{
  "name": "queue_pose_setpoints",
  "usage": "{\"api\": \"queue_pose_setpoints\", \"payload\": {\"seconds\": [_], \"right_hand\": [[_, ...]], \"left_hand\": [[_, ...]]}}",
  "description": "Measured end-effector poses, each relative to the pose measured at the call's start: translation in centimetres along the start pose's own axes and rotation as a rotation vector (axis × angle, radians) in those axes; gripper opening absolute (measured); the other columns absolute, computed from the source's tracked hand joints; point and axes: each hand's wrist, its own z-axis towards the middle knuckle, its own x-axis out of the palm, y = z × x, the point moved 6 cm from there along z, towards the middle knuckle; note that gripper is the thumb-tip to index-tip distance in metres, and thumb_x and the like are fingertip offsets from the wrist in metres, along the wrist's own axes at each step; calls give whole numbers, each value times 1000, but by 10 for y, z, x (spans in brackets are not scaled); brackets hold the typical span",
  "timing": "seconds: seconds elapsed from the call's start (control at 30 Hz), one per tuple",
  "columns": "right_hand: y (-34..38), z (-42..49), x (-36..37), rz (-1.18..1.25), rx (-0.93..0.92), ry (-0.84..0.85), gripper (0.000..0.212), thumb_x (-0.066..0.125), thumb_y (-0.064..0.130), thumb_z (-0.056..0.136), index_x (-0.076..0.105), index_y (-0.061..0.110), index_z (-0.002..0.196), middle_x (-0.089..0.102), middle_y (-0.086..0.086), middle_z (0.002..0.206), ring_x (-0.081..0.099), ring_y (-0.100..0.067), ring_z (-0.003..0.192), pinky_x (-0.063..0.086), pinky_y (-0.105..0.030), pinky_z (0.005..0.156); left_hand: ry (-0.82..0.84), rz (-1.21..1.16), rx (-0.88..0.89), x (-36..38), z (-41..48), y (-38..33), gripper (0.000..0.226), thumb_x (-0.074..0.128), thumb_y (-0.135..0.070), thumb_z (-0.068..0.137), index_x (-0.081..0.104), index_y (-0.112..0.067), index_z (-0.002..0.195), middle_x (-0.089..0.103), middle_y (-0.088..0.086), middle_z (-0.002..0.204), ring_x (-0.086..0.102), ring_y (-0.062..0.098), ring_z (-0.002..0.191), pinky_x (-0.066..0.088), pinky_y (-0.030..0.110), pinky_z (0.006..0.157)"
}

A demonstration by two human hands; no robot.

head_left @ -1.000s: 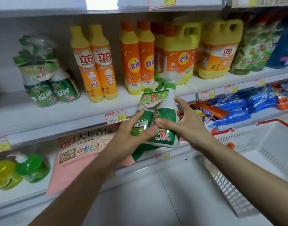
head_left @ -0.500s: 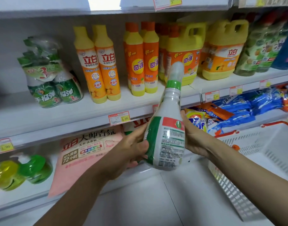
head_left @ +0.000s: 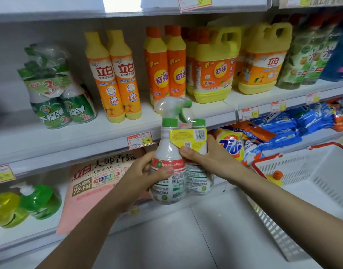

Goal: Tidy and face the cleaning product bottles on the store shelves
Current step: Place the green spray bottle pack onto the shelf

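Our left hand (head_left: pixel 146 177) and right hand (head_left: pixel 209 158) clasp the spray-cleaner twin pack (head_left: pixel 167 144) in the air before the middle shelf (head_left: pixel 79 135). A second ago its green front faced us; now barcode (head_left: pixel 200 135) and back labels (head_left: pixel 195 179) do, so we judge facing needs another half-turn.

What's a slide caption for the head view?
Left hand and right hand hold a shrink-wrapped spray-bottle twin pack, back labels toward camera, before the dish-soap shelf.
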Motion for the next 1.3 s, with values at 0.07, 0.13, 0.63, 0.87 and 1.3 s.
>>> {"api": "queue_pose_setpoints", "payload": {"seconds": [0.07, 0.13, 0.63, 0.87, 1.3], "right_hand": [[9, -1, -3, -35, -39, -30, 97, 72, 80, 56, 41, 25, 129, 60, 15, 118, 61, -3, 107, 50, -33, 98], [28, -3, -15, -86, -126, -161, 103, 69, 82, 59, 33, 24, 136, 57, 6, 120, 59, -8, 107, 50, -33, 93], [23, 2, 17, 118, -132, -76, 37, 76, 14, 82, 63, 16, 116, 67, 1, 106, 67, -19, 99, 58, -48, 84], [-9, 1, 31, 339, -152, 218, 41, 66, 0, 90, 56, 6, 129, 72, -18, 110, 72, -28, 100, 59, -30, 84], [-139, -15, 105, 125, -77, 515, 40, 70, 1, 87, 64, 5, 126, 65, -2, 129, 65, -1, 111, 51, -15, 87]], "left_hand": [[-55, -16, 26, -4, 0, 6, 63, 79, -39, 62, 60, -27, 120, 73, 2, 109, 71, 20, 100, 59, 32, 77], [-121, 43, 20, -8, -1, 10, 65, 81, -44, 59, 60, -30, 119, 73, -1, 108, 70, 19, 101, 59, 39, 84], [-340, 1071, 100, -4, -12, 55, 80, 38, -90, 59, 51, -30, 110, 56, -11, 96, 58, 10, 77, 49, 24, 61], [-232, 193, 47, -46, 8, 64, 38, 64, -37, 90, 54, -39, 127, 66, -17, 116, 66, 6, 104, 56, 24, 79], [-88, 564, -62, -32, -31, 205, 41, 63, -51, 74, 72, -23, 102, 61, -27, 84, 64, -5, 82, 51, 11, 71]]}}
